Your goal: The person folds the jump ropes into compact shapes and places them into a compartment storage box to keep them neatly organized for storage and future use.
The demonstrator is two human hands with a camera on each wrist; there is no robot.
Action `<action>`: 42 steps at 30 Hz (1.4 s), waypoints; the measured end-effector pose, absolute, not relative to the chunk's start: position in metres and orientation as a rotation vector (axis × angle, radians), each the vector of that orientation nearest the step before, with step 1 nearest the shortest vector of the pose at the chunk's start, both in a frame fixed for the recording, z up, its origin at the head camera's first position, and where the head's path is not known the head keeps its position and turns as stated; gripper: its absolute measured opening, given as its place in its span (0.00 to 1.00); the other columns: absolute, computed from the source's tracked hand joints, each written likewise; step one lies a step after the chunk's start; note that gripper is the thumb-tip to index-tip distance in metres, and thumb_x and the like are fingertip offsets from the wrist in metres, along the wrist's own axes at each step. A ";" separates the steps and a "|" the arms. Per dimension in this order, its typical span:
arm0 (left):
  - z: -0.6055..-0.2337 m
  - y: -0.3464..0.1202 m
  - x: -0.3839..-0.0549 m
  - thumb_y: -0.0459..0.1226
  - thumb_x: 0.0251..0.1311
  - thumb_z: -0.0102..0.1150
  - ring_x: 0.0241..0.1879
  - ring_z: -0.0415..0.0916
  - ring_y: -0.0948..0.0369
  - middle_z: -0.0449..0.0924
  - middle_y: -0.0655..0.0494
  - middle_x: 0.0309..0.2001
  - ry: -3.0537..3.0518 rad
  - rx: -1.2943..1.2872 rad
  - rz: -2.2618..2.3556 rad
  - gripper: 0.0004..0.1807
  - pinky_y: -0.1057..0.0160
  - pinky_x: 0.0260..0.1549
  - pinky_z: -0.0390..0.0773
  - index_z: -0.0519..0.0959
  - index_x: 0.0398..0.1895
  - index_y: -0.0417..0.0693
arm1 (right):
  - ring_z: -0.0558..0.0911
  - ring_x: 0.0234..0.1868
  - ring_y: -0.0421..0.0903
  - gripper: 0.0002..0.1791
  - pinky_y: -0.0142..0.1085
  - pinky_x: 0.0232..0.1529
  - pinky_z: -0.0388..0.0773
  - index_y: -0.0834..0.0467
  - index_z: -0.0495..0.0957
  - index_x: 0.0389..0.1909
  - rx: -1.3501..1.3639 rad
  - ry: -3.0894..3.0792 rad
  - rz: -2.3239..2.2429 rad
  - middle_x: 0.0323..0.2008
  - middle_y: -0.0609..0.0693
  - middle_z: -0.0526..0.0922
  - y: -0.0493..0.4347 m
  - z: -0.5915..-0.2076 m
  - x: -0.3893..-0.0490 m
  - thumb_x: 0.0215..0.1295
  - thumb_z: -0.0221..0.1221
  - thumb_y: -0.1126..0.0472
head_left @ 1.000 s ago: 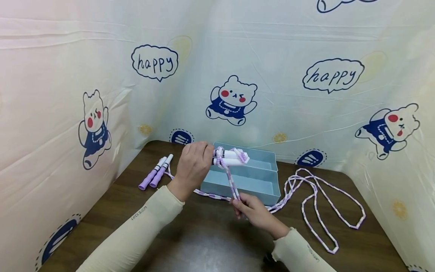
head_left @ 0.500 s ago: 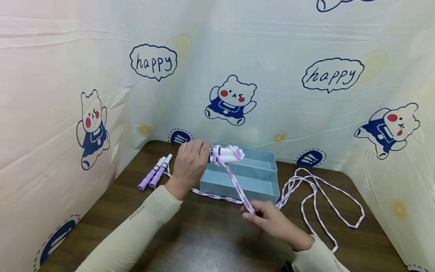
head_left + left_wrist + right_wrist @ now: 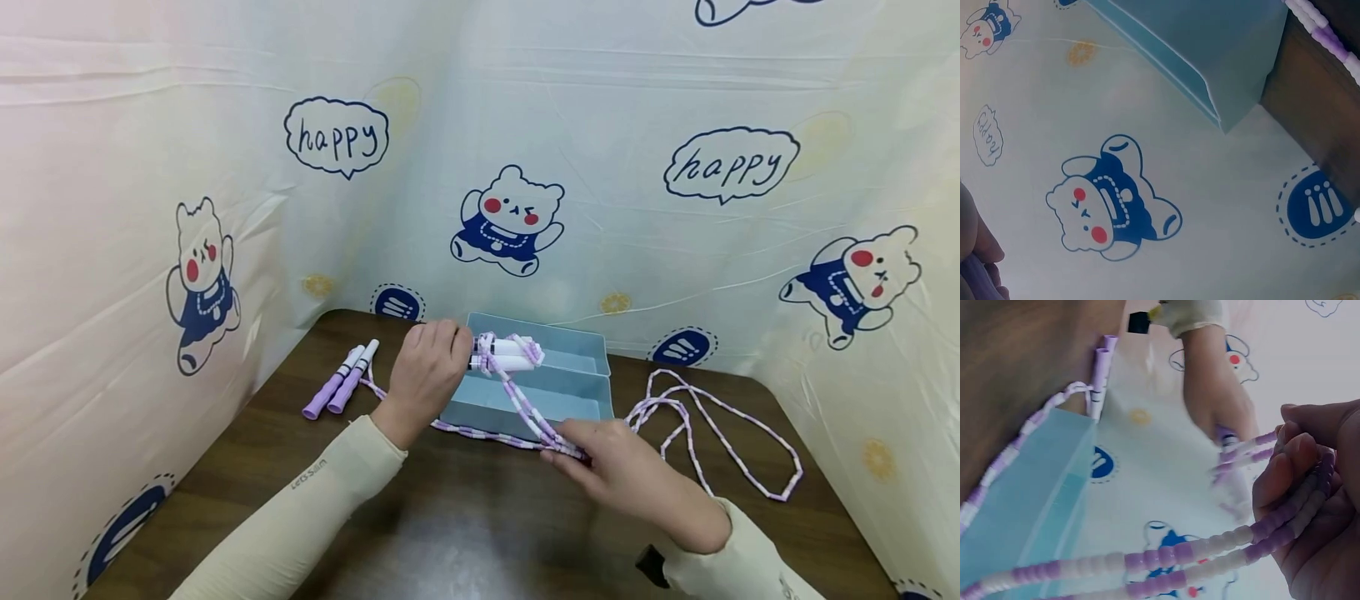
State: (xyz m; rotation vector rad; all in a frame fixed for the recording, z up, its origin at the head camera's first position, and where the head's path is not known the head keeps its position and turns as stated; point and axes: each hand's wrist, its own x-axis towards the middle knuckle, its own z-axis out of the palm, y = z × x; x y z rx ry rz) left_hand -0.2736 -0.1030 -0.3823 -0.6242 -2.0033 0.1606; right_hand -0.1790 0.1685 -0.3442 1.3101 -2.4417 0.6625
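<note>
Clamps the left hand (image 3: pixel 426 375) on the purple ends of two jump-rope handles (image 3: pixel 512 362), with the white ends turned to three o'clock and wound in purple-and-white beaded cord (image 3: pixel 1160 556). Holds that doubled cord in the curled fingers of the right hand (image 3: pixel 630 471), toward four o'clock from the left. Has a pale-blue two-compartment tray (image 3: pixel 581 354) beyond the held handles, at three o'clock. Reads "LetsSlim", as far as legible, on the left sleeve (image 3: pixel 300 508) at eight o'clock; too small to read on the right sleeve (image 3: pixel 738 550). Has a second pair of handles (image 3: pixel 350 385) on the wooden table (image 3: pixel 450 533) at nine o'clock, with more cord along the tray's near side and in loops (image 3: pixel 780 498) at three o'clock from the right hand. Reads "happy" in speech bubbles (image 3: pixel 336 137) on the curtain (image 3: pixel 600 83) at eleven and two o'clock from the left hand, and "!!!" on dark-blue badges (image 3: pixel 684 346) at eleven and three.
</note>
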 end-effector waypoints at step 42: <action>-0.397 -0.085 -0.257 0.34 0.60 0.61 0.31 0.70 0.54 0.72 0.49 0.33 -1.930 -0.893 0.228 0.08 0.61 0.30 0.71 0.74 0.40 0.43 | 0.79 0.33 0.40 0.12 0.38 0.40 0.80 0.55 0.78 0.48 1.165 -2.737 0.546 0.37 0.45 0.83 0.143 -0.279 -0.247 0.70 0.57 0.53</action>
